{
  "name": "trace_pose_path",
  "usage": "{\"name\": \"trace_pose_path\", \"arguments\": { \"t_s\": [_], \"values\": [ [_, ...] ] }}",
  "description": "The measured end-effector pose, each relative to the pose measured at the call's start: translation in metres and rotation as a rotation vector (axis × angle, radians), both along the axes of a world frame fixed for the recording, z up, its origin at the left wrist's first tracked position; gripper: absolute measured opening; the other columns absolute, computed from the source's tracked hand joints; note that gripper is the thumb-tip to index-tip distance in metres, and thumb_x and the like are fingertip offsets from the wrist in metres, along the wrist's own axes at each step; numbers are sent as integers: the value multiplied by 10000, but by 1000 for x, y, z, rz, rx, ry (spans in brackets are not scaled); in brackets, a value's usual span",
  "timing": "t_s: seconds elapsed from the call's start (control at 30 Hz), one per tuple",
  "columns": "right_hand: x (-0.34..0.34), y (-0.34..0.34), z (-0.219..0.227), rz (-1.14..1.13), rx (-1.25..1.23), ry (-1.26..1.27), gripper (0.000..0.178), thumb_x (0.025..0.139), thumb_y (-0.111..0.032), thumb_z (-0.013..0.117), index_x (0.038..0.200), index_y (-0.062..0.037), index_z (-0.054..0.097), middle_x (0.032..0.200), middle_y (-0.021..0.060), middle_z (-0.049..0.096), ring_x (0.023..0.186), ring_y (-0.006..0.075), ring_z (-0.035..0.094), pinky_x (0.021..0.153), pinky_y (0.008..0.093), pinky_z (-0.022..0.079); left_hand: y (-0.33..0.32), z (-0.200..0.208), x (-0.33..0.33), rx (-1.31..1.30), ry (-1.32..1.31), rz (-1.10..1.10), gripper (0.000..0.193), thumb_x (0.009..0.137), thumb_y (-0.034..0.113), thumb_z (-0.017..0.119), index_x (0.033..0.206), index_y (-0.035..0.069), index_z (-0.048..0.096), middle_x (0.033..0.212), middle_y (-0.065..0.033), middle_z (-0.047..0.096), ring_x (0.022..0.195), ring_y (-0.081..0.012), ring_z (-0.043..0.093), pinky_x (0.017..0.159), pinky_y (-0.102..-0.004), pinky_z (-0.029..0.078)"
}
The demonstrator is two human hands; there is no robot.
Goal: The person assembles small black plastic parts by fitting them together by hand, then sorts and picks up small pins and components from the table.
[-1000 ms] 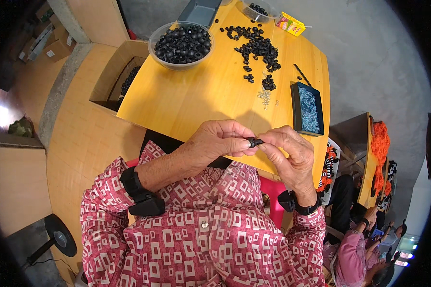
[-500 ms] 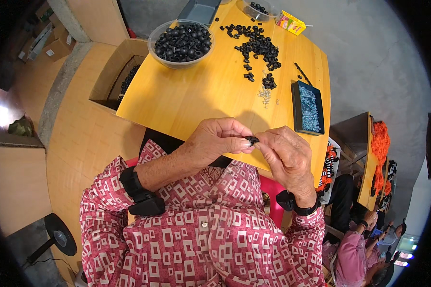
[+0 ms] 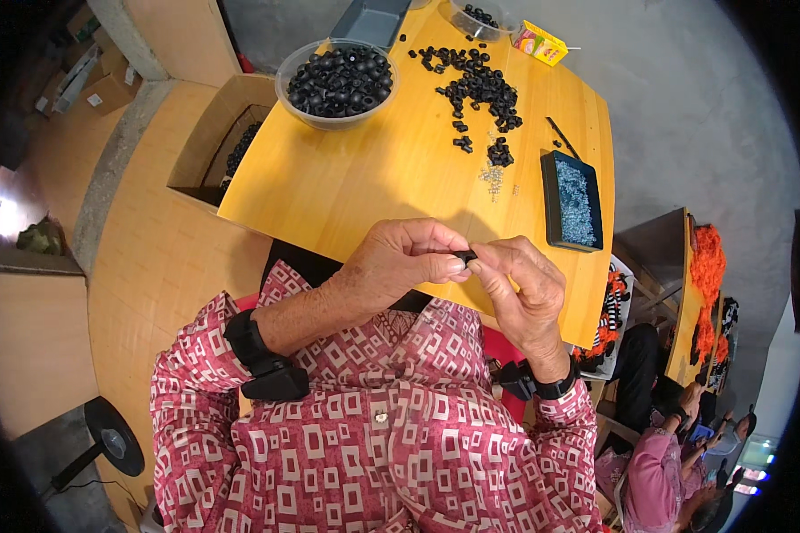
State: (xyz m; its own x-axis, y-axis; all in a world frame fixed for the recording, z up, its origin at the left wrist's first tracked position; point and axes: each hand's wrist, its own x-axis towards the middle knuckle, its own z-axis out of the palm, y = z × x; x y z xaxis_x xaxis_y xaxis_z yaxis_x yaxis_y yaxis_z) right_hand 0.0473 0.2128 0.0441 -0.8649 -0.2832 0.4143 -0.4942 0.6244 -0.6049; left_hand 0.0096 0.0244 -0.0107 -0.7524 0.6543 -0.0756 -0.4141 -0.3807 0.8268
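Worktop (image 3: 320,182): a broad open passage runs forward of the left hand (image 3: 396,256), between the bowl (image 3: 329,122) on the left and the scattered black pieces (image 3: 484,89) farther right. The bowl's raised wall obstructs the far left side. Ahead of the right hand (image 3: 524,282), the high-sided tray (image 3: 551,206) stands in the way; a narrow bare gap separates it from the small clear pieces (image 3: 492,180). A black stick (image 3: 562,138) lies just beyond the tray.

Left hand (image 3: 398,259) and right hand (image 3: 526,289) face inward; fingers (image 3: 440,266) pinched.
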Motion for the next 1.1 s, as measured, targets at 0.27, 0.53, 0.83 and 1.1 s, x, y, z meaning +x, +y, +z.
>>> {"name": "trace_pose_path", "arguments": {
  "t_s": [0.27,0.53,0.83,1.1],
  "values": [
    [8,-7,-4,-19,-63,-42,275,773,25,706,1044,30,665,860,143,651,766,258,647,656,321,515,-1,-5,-3,-40,80,32,223,912,93,633,1107,-14,624,989,-54,666,888,-100,627,808,-229,511],
    [5,-5,-13,-53,14,56,350,746,43,717,1087,29,642,841,146,637,740,261,625,658,327,510,4,-5,-2,-15,42,66,231,901,121,650,1096,-2,646,969,-30,661,858,-76,601,793,-228,500],
    [5,-6,-5,-56,-16,-91,453,734,3,748,1166,6,611,923,138,627,808,259,613,702,338,510,2,-7,-6,-53,34,71,205,896,92,638,1075,-6,652,991,-68,674,902,-118,635,808,-251,514],
    [-9,3,-5,33,251,195,491,688,-122,797,1132,-1,626,945,120,622,851,281,600,731,371,478,4,-8,-4,30,-27,59,209,900,83,635,1081,-20,637,976,-85,677,892,-141,649,839,-263,519]
  ]
}}
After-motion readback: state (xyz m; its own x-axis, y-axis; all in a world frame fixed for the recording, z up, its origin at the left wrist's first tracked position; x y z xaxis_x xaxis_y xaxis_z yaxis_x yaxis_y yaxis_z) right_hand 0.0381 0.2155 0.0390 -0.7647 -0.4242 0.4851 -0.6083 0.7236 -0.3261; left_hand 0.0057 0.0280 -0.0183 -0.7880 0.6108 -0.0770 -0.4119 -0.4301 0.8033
